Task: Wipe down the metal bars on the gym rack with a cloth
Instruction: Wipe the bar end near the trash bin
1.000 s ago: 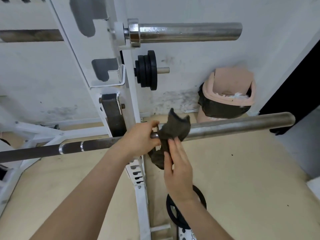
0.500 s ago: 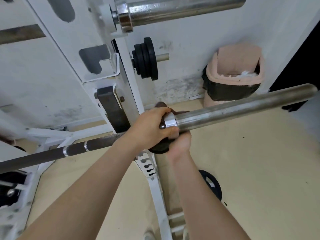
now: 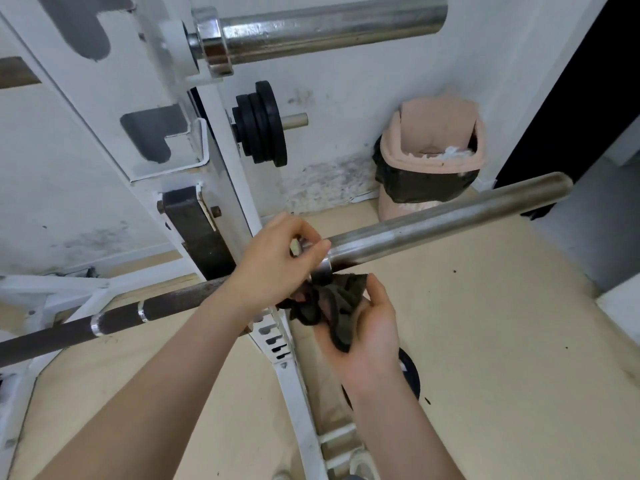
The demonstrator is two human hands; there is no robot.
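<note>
Head view: the left hand (image 3: 275,261) sits on the lower bar (image 3: 450,216) just left of its steel collar. Its fingers (image 3: 313,251) are curled over the top of the bar and nearly closed round it, the forefinger tip reaching the collar. The right hand (image 3: 369,329) lies palm up directly below, at about 5 o'clock from the left hand. Its fingers are half curled, cupping the dark cloth (image 3: 334,304), with the thumb (image 3: 375,285) bent in against the cloth's upper edge. The cloth is bunched in that palm, and its top corner touches the underside of the collar. From the hands the bare sleeve of the lower bar runs out toward 2 o'clock, and its dark shaft runs toward 8 o'clock. The upper bar (image 3: 325,26) rests across the white rack (image 3: 104,81) at 12 o'clock. Black weight plates (image 3: 263,123) hang on a peg beneath it. A pink bin (image 3: 433,157) stands by the wall at 2 o'clock. A black plate (image 3: 410,375) lies on the floor (image 3: 502,341) beside the right wrist.
</note>
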